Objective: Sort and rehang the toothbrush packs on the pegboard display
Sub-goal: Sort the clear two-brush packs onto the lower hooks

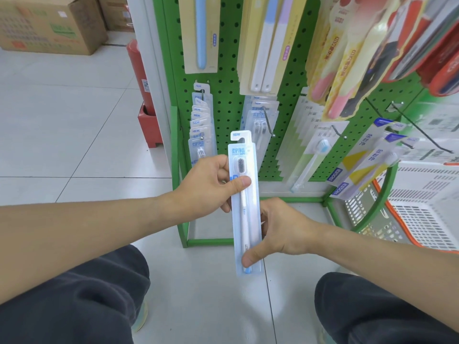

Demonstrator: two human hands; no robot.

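You hold one toothbrush pack [244, 202] upright in front of the green pegboard [224, 78], with both hands on it. Your left hand [211, 187] pinches the pack near the brush head, thumb pressed across the front and the other fingers curled behind. Your right hand [275, 229] holds the lower part, thumb laid over the front near the blue handle tip, the rest of its fingers hidden behind the pack. The pack's hang tab with the "NEW" label points up and sits just in front of the pegboard, off any hook.

On the pegboard, to the left of the held pack, a row of matching packs [201, 125] hangs on a hook. Above and right of the held pack, a shorter stack of similar packs [260, 112] hangs on another hook. Higher on the pegboard hang cream-coloured packs [201, 33]. To the right of the pegboard, a white basket [427, 194] with an orange rim sits on the floor. To the left of the pegboard stands a red fire extinguisher [139, 68], with cardboard boxes [49, 23] beyond it.
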